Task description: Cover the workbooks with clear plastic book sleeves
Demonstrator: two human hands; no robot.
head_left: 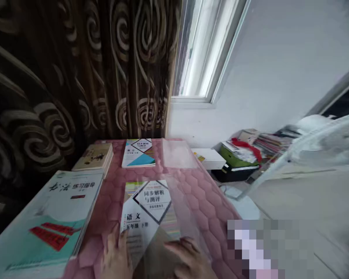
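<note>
- Where clear film [189, 217] overlaps its right side, the workbook [147, 209] marked 语文 五年级 下册 lies flat on pink quilted fabric [197, 190].
- Left hand [117, 254]: fingers slightly spread at the workbook's left edge; grip indeterminate.
- Right hand [192, 255]: forefinger extended, others curled, over film; grip indeterminate.
- Beyond: 数学 book [139, 153], flat.

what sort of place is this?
Likely a room in a home, though not certain: patterned curtain beside a window, and books laid out on a pink quilted cover.
</note>
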